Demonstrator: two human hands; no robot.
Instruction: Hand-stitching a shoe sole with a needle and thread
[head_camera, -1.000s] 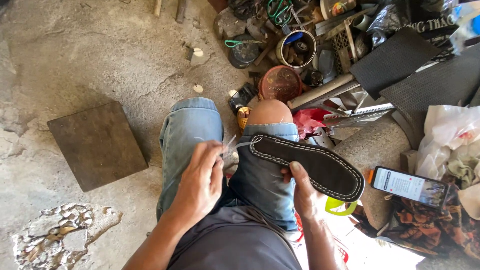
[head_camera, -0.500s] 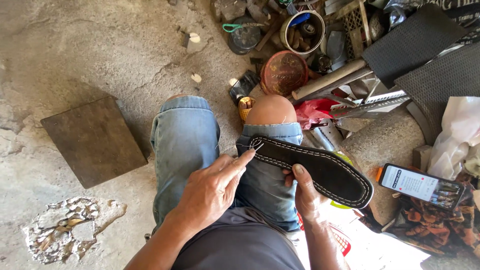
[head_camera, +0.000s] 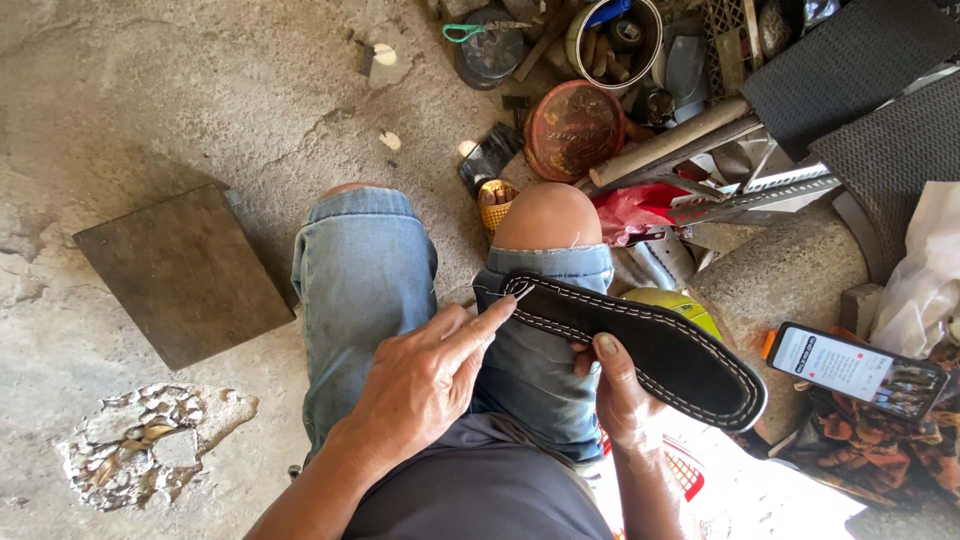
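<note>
**Black sole held across the knee**

While the person is sitting over a cracked concrete floor (head_camera: 150, 90), the right hand (head_camera: 620, 395) is gripping a black shoe sole (head_camera: 640, 345) with white edge stitching, its fingers clamped on the near edge from below. This sole is lying tilted across the right thigh, its tip just above the denim hem. Meanwhile the left hand (head_camera: 425, 385) is pointing its forefinger at the sole's tip, touching it, the other fingers curled together. A smartphone (head_camera: 855, 365) is lying to the right, a dark square slab (head_camera: 185, 270) to the left.
</note>
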